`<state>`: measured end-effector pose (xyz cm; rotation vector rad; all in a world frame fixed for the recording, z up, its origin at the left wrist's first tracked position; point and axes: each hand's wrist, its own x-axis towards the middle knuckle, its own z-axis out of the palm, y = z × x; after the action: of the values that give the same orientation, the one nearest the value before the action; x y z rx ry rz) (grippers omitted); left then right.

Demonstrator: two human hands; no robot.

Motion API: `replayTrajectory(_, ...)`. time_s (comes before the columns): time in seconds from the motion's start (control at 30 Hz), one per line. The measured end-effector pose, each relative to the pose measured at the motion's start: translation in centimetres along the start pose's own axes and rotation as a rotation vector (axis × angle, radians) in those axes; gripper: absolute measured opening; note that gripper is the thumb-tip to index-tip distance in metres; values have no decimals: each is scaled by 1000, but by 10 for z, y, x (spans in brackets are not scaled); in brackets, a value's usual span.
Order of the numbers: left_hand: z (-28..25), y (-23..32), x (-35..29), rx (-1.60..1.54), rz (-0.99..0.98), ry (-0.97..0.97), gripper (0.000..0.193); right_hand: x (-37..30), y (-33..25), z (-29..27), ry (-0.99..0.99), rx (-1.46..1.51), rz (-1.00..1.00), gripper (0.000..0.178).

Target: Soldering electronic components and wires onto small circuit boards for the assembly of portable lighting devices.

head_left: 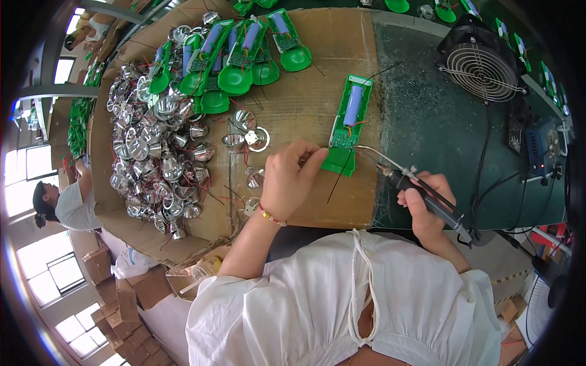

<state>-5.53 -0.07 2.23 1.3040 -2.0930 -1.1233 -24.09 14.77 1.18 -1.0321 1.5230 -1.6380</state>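
A green plastic housing [337,161] lies on the cardboard in front of me. It holds a blue cylindrical battery [353,105] and a small green circuit board [345,139], with thin red and black wires. My right hand [426,204] grips a black-handled soldering iron [434,201]; its bent metal tip reaches the board's right edge. At the housing's lower left edge, my left hand [292,177] has thumb and forefinger pinched together. What sits between those fingertips is too small to make out. A black wire [339,178] hangs across the housing's lower end.
Left, a cardboard box holds a heap of silver reflector cups [152,152] with wires. Several green housings with batteries [237,79] lie at its far edge. Far right stand a black fan [482,72] and a blue control box [543,149]. Another person [76,204] is at far left.
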Motion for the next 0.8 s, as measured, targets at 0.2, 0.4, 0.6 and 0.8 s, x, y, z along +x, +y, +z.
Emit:
replayTrajectory(0.2, 8, 6, 4, 51, 12, -47, 19, 5, 2, 8, 4, -44, -16, 13)
replayTrajectory(0.4, 8, 7, 5, 44, 1, -64, 19, 7, 0, 10, 1, -64, 20, 13)
replayTrajectory(0.6, 8, 5, 4, 62, 17, -56, 18, 6, 2, 11, -26, -105, 16, 12)
replayTrajectory(0.8, 9, 2, 5, 9, 10, -40, 18, 11, -6, 9, -83, -207, -35, 12)
